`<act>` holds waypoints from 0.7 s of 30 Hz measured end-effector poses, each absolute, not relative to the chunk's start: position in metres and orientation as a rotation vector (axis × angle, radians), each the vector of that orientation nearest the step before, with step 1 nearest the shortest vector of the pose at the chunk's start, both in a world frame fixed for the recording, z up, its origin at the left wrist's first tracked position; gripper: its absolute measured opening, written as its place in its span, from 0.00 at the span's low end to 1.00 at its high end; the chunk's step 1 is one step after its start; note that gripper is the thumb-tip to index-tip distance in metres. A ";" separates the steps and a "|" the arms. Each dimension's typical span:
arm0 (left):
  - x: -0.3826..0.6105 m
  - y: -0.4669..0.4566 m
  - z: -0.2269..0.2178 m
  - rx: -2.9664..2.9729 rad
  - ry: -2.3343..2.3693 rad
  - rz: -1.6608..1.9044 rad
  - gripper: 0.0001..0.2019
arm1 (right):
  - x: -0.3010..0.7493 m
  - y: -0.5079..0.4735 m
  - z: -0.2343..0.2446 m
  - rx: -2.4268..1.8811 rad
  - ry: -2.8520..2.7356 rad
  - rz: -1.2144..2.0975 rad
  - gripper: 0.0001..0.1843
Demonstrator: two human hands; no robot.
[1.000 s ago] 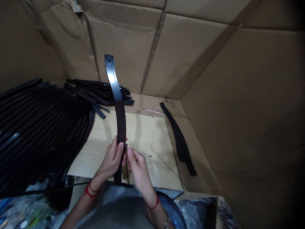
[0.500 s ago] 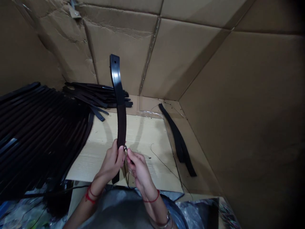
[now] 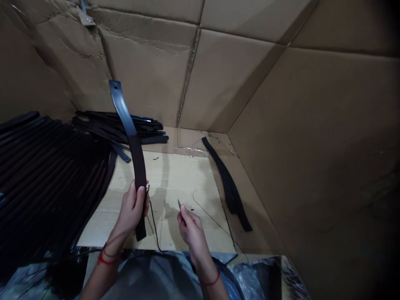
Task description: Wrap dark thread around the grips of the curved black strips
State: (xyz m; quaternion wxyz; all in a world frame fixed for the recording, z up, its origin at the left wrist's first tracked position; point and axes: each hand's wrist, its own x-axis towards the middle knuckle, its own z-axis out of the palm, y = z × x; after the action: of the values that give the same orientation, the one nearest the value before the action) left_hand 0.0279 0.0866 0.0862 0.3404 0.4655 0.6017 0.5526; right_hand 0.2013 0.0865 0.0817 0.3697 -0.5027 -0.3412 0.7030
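Note:
My left hand [image 3: 133, 204] is closed around a long, curved dark strap [image 3: 138, 162]. Its upper end is glossy black with a small hole, while the lower part looks matte brown. A dark cord [image 3: 152, 212] hangs from the strap's edge beside my left fingers and runs down past the board's front edge. My right hand [image 3: 191, 227] is closed on a small pointed tool [image 3: 179, 203], apart from the strap. Only the thin tip of that tool shows; the fingers hide the rest.
A pale board [image 3: 175, 179] lies under my hands. Many dark straps [image 3: 56, 175] are layered on the left, with another pile [image 3: 146, 129] behind. More black straps [image 3: 229, 183] lie on the right. A thin loose thread [image 3: 212, 218] crosses the board. Cardboard walls [image 3: 237, 75] surround the back and sides.
My right hand has moved away from the strap to the right with the pointed tool. My left hand and the strap have shifted left, with the strap's top leaning further left.

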 end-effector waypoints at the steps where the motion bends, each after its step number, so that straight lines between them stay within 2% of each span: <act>1: 0.028 0.087 0.087 1.182 1.508 1.457 0.16 | 0.203 0.090 0.085 -1.263 -0.958 1.805 0.35; 4: 0.035 0.088 0.089 1.165 1.385 1.459 0.16 | 0.200 0.104 0.096 -1.188 -1.334 1.666 0.31; 6: 0.040 0.090 0.088 1.123 1.301 1.465 0.16 | 0.195 0.116 0.095 -1.295 -1.676 1.289 0.24; 8: 0.043 0.093 0.087 1.070 1.249 1.468 0.17 | 0.191 0.129 0.085 -1.491 -1.931 0.837 0.13; 9: 0.044 0.095 0.087 1.048 1.237 1.465 0.17 | 0.190 0.136 0.077 -1.568 -1.977 0.721 0.11; 14: 0.044 0.109 0.084 0.961 1.194 1.443 0.17 | 0.206 0.168 0.048 -1.789 -1.977 0.461 0.18; 18: 0.043 0.126 0.082 0.944 1.148 1.460 0.19 | 0.245 0.191 0.059 -2.026 -1.844 0.214 0.15; 21: 0.045 0.144 0.081 0.941 1.097 1.480 0.21 | 0.278 0.212 0.067 -2.283 -1.624 0.056 0.18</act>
State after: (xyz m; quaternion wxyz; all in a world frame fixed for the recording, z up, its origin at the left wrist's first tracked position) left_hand 0.0454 0.1443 0.0809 0.5112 0.3911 0.4558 0.6149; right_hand 0.2781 0.2120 0.0673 0.1689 -0.8030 -0.5711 0.0195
